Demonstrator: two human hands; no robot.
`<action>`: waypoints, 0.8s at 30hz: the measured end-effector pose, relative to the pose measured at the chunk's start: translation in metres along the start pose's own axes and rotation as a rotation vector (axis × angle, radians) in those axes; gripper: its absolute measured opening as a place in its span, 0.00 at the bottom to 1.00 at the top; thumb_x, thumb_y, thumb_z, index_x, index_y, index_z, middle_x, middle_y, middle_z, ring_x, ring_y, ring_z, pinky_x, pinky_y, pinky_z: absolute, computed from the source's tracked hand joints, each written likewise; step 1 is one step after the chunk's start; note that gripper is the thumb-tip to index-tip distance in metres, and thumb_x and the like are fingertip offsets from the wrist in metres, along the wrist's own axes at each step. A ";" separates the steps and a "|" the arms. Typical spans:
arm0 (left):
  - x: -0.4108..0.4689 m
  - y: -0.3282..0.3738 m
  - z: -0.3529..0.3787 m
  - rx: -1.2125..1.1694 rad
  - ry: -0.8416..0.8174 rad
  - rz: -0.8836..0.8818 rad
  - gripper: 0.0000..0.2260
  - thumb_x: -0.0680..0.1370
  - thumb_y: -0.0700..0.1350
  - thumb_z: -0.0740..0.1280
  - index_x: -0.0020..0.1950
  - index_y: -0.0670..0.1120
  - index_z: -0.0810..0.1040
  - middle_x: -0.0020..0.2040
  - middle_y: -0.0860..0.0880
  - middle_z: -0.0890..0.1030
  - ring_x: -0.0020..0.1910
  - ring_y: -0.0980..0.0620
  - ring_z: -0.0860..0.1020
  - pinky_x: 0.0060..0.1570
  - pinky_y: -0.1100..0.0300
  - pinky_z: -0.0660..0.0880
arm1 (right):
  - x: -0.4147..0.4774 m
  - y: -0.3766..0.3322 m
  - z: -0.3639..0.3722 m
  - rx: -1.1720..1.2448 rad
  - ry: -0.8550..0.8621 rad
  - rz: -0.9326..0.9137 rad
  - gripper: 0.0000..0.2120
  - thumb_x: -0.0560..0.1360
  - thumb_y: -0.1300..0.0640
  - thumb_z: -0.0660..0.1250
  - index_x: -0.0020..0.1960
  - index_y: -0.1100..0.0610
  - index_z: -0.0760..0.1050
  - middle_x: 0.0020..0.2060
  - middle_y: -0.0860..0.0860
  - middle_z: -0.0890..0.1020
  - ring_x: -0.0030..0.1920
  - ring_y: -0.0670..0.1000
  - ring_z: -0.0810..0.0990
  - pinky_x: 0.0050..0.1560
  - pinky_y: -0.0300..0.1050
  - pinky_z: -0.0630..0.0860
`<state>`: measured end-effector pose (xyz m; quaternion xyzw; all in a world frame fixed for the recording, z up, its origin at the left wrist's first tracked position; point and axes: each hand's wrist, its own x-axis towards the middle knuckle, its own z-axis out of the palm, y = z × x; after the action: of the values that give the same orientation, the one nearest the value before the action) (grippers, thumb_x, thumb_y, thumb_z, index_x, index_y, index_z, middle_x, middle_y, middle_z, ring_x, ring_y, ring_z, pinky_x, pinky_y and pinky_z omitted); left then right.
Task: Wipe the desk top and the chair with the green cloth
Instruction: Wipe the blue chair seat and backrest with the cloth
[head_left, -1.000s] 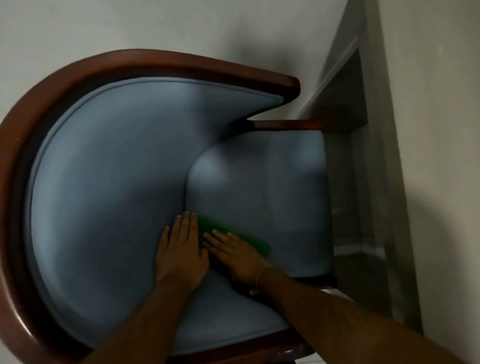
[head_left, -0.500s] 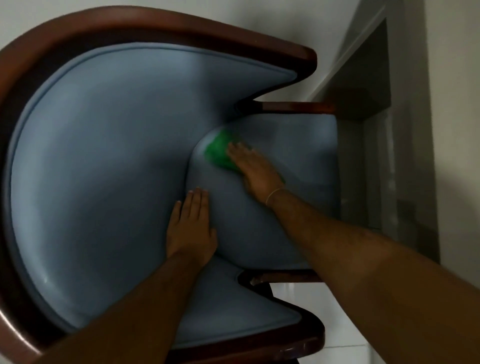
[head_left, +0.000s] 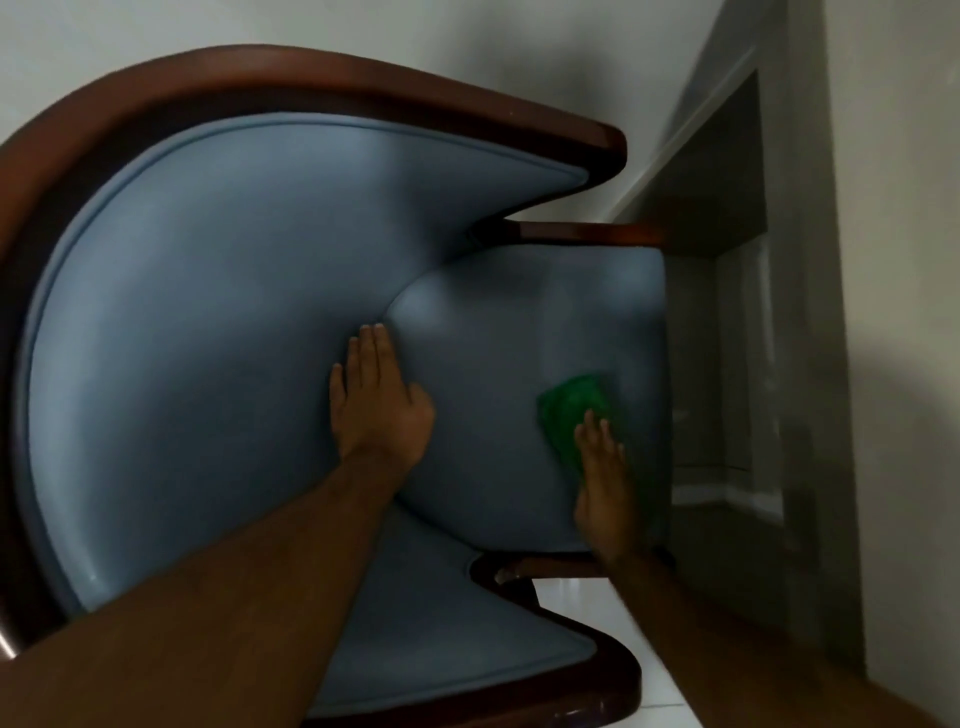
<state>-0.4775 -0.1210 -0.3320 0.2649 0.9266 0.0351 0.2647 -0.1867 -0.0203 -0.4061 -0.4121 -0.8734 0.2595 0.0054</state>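
A chair with blue upholstery and a dark red-brown wooden frame (head_left: 322, 78) fills the view from above. Its seat cushion (head_left: 509, 322) lies at the middle right, ringed by the curved padded backrest (head_left: 208, 312). My left hand (head_left: 376, 400) lies flat, fingers together, where the seat meets the backrest. My right hand (head_left: 605, 483), blurred by motion, presses flat on the green cloth (head_left: 571, 410) near the seat's front edge. Part of the cloth is hidden under my palm.
A grey desk with a dark recess (head_left: 722, 208) stands right of the chair, its pale top (head_left: 893, 260) at the far right. White floor tiles (head_left: 576, 597) show beside the chair's front leg. A pale wall (head_left: 363, 26) lies behind the chair.
My right hand has slid the green cloth from the back of the seat, by the backrest, toward the seat's front edge. My left hand stays flat in about the same place.
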 end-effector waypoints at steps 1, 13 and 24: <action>0.002 0.000 -0.001 -0.023 0.000 -0.043 0.37 0.82 0.48 0.58 0.86 0.43 0.43 0.88 0.45 0.47 0.87 0.48 0.48 0.84 0.48 0.45 | -0.013 -0.002 0.004 0.009 -0.073 -0.098 0.29 0.79 0.68 0.60 0.79 0.62 0.61 0.80 0.58 0.60 0.80 0.63 0.59 0.73 0.73 0.65; -0.013 -0.006 0.017 -0.029 0.028 -0.063 0.34 0.83 0.46 0.55 0.86 0.45 0.44 0.88 0.46 0.48 0.86 0.48 0.49 0.84 0.48 0.43 | 0.090 -0.116 0.047 0.045 -0.428 -0.670 0.29 0.83 0.65 0.61 0.82 0.59 0.58 0.82 0.57 0.60 0.82 0.58 0.58 0.82 0.59 0.55; -0.024 -0.003 0.001 -0.046 0.051 -0.021 0.38 0.76 0.51 0.49 0.86 0.43 0.46 0.88 0.45 0.50 0.86 0.47 0.51 0.83 0.48 0.43 | 0.202 -0.023 -0.039 0.126 0.171 0.170 0.31 0.78 0.74 0.56 0.80 0.65 0.59 0.81 0.62 0.60 0.82 0.60 0.57 0.83 0.53 0.52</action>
<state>-0.4612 -0.1362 -0.3216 0.2481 0.9347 0.0602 0.2472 -0.3280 0.1309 -0.4029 -0.5039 -0.8137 0.2773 0.0837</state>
